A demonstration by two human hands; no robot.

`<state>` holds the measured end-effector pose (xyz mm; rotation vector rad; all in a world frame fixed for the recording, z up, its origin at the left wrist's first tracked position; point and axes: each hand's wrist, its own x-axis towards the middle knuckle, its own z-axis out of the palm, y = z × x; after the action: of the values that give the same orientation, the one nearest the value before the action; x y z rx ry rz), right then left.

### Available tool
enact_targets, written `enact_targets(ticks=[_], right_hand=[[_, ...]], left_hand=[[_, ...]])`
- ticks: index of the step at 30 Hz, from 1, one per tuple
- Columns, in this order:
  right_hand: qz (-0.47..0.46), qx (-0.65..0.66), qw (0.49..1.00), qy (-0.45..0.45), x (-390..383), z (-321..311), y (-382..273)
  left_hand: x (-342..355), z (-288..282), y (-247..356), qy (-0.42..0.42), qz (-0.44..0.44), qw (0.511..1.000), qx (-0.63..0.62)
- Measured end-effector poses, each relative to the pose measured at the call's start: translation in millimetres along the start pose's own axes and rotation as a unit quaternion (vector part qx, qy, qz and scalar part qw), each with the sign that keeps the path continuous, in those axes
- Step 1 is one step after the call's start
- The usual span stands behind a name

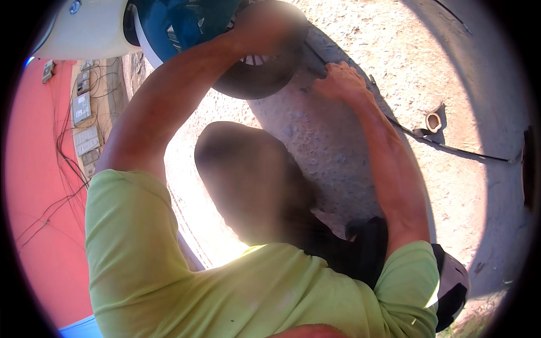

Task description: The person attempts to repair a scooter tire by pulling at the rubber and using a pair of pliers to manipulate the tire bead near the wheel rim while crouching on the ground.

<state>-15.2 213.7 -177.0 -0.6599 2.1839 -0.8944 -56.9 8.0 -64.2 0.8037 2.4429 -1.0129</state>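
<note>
Work looks to be under way at a pale-spoked wheel (pixel 256 59) with a dark rubber tyre (pixel 248 85), set beneath the glossy teal mudguard (pixel 194 25) of a vehicle at the top of the view, as a person in a lime-green short-sleeved shirt (pixel 132 242) reaches over rough, sunlit ground (pixel 366 34). The wheel sits in place under the bodywork; what has been finished on it and what remains cannot be told, though both arms stretched forward suggest the work is not over. The bare left hand (pixel 273 28) lies over the wheel's upper right part, too blurred to show how its fingers stand. The bare right hand (pixel 344 81), near the tyre's right side, has its fingers bent at a slim black length (pixel 316 54); whether they close on it is unclear. A thin black cord or hose (pixel 465 152) runs off to the right past a tan, ring-shaped roll (pixel 428 123). The tyre appears round and dull, its tread too smeared to read, its spokes glimpsed just below the left hand.
</note>
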Motion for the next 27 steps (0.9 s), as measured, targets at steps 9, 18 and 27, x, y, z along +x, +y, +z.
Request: enact_targets(ticks=[9,18,27], right_hand=[[-0.023,0.322,0.927,0.191,51,78,-72],[0.077,0.37,0.893,0.246,65,101,-84],[0.078,0.402,0.882,0.235,53,89,-94]], left_hand=[[15,-5,4,-0.022,-0.016,1.0,0.015],[11,-51,14,-0.014,-0.052,0.987,-0.149],[-1,8,3,0.072,-0.077,0.979,-0.176]])
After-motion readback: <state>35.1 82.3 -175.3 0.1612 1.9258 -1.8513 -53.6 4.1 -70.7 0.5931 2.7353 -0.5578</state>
